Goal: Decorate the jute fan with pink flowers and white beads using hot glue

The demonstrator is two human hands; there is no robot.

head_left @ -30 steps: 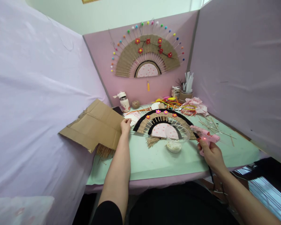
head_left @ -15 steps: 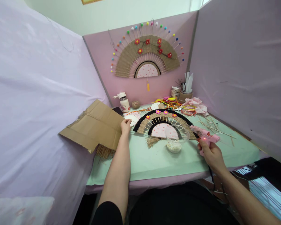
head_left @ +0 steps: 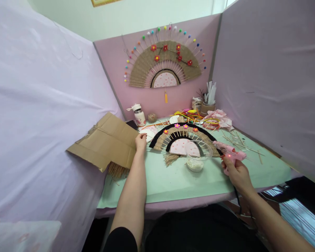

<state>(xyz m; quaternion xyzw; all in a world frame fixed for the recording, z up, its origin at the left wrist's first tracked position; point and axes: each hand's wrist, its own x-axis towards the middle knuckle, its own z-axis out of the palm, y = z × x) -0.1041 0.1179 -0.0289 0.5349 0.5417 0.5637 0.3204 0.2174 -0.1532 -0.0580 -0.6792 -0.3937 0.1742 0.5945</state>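
Note:
My right hand (head_left: 237,171) is wrapped round the handle of a pink hot glue gun (head_left: 231,154), its small red light lit and its nozzle pointing left over the fan's right end. A half-round woven fan (head_left: 160,141) with black edging, thin sticks and pink and red flowers lies on the table. My left hand (head_left: 141,141) is closed near the fan's left tip, fingertips pressed together; what they pinch is too small to make out. In front of the fan's right half stand a clear round lid (head_left: 209,154) and a tub of white bits (head_left: 195,165).
A cardboard sheet (head_left: 107,140) leans at left over a bundle of straw-like sticks (head_left: 118,170). Behind are a white bottle (head_left: 139,115), a twine ball (head_left: 152,117) and pink crumpled cloth (head_left: 220,119). Loose sticks (head_left: 238,140) lie at right. Another fan (head_left: 141,66) hangs on the back panel.

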